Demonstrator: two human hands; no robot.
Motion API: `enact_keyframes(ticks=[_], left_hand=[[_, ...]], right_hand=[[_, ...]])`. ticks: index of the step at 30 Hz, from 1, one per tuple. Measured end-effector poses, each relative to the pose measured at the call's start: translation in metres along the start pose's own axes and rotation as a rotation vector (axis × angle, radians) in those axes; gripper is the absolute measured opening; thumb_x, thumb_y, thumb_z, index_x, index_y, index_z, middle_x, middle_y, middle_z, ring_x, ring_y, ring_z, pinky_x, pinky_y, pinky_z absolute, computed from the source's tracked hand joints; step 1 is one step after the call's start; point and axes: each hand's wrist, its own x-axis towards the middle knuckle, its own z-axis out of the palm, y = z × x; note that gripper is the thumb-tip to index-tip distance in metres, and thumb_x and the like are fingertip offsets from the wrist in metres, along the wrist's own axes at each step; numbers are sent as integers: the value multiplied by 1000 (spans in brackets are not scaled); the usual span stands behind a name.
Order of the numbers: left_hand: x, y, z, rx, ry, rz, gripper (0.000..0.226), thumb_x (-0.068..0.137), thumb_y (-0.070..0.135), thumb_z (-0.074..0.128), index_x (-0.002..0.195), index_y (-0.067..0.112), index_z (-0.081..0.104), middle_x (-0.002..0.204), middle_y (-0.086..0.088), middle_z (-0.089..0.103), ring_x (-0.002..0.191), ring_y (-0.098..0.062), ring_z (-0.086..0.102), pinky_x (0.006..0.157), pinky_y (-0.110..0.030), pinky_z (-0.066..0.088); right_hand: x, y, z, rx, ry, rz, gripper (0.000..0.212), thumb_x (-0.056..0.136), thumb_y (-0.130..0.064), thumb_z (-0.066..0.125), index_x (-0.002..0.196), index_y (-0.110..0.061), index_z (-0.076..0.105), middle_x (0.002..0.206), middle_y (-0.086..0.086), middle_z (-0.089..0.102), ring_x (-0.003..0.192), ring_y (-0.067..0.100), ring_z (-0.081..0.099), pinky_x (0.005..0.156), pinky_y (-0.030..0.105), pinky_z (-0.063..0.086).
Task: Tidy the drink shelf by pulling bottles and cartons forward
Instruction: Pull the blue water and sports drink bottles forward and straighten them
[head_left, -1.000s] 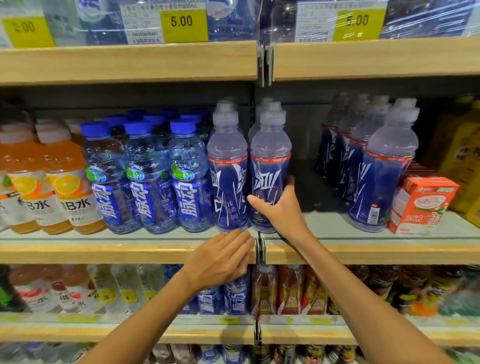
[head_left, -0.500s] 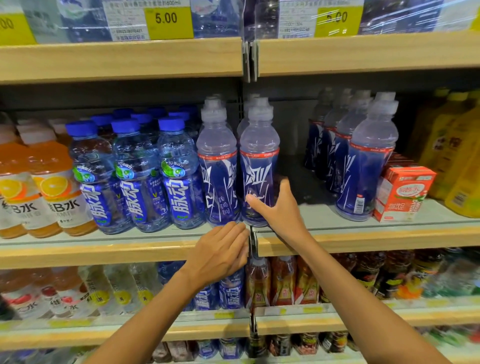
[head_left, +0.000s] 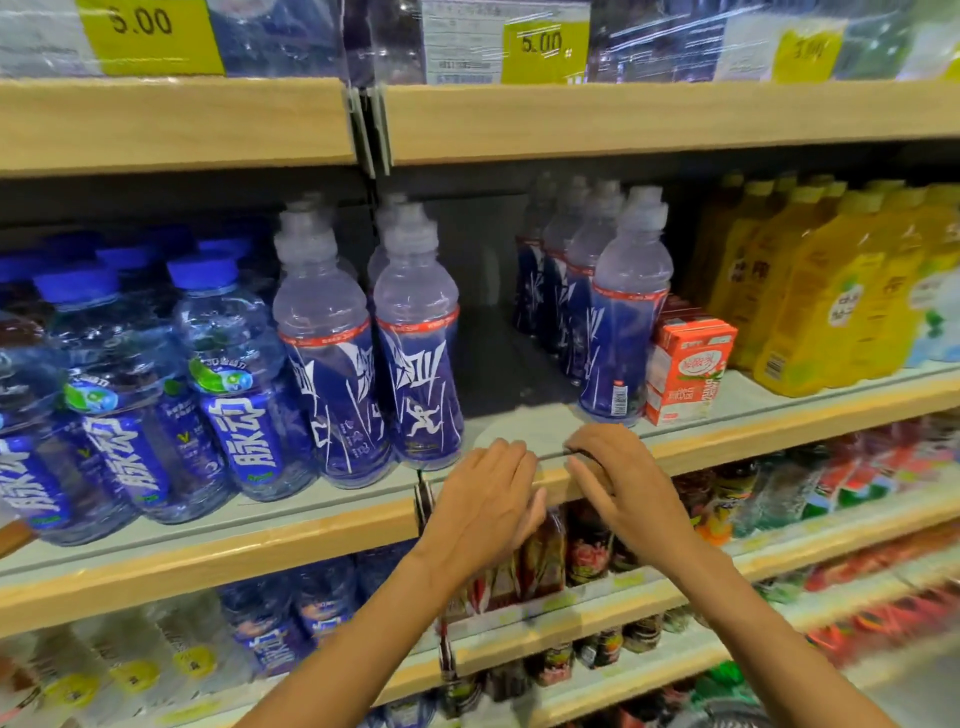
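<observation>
Bottles (head_left: 623, 332) at right stand beside carton (head_left: 685, 364); left hand (head_left: 483, 499) & right hand (head_left: 623, 488) loose, empty. Hasty pull cld topple both.

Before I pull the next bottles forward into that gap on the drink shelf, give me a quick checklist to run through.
1. Hands free: left hand and right hand hold nothing, at the shelf edge. Ok.
2. Gap clear: bare shelf between the left blue-label bottles and the right row. Ok.
3. The left blue-label bottles upright at the front. Ok.
4. The right row's front bottle upright. Ok.
5. Stock deep behind the gap: too dark. Cannot tell.
6. Contact between red carton and front bottle: cannot tell.
</observation>
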Motion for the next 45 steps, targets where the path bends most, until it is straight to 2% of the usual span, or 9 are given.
enact_keyframes(ticks=[8,16,18,22,25,29,34,38,45], left_hand=[[22,9,1,-89,-177,-200,39,93,36,34,94,12,65,92,-3,63,82,-19,60,66,-34,51],[144,-38,36,-669,213,-972,23,96,10,51,114,1,62,110,-19,66,104,-32,62,90,-31,45],[170,-58,60,-772,263,-976,27,96,4,50,121,-4,57,115,-22,65,108,-32,61,86,-24,43],[191,-86,121,-930,254,-1003,27,95,0,51,118,-14,54,116,-31,60,110,-41,57,90,-37,44],[198,-96,147,-1033,144,-982,34,93,3,57,122,-14,51,120,-31,58,113,-41,55,80,-25,47],[200,-106,163,-1149,134,-911,42,89,2,64,128,-5,51,123,-23,60,113,-32,59,92,-35,52],[202,-104,164,-1128,159,-1000,34,93,10,60,125,0,55,119,-17,64,110,-28,61,63,-5,45],[184,-85,140,-1187,364,-1090,40,86,-6,62,125,-7,54,122,-24,61,114,-34,58,88,-33,51],[133,-39,80,-935,290,-1230,57,89,21,68,138,3,45,133,-21,54,123,-36,50,104,-42,38]], right_hand=[[-2,35,-1,17,51,-111,31,97,-30,48,112,-11,67,109,-3,61,103,8,55,88,29,48],[-13,61,-9,106,137,-75,32,96,-34,45,111,-16,67,112,-12,53,109,1,48,93,20,41],[-12,62,-9,109,140,-75,33,95,-35,46,111,-16,67,112,-12,54,109,2,49,94,20,41],[-9,61,-8,118,169,-84,41,96,-44,43,106,-15,70,106,-10,58,105,0,50,93,18,41],[-7,65,-9,104,166,-110,40,95,-41,44,103,-13,72,104,-7,60,107,-1,50,95,11,38],[-8,65,-10,106,166,-88,41,95,-43,43,103,-16,72,105,-9,60,109,-2,50,96,7,34],[-6,62,-13,90,167,-96,46,97,-45,40,101,-14,73,103,-7,61,108,-3,49,96,9,35],[-8,60,-13,114,143,-71,47,97,-48,37,105,-15,70,106,-9,58,109,-1,49,96,12,37],[-11,59,-13,135,138,-52,33,93,-32,46,105,-12,69,107,-8,56,104,5,49,91,19,39]])
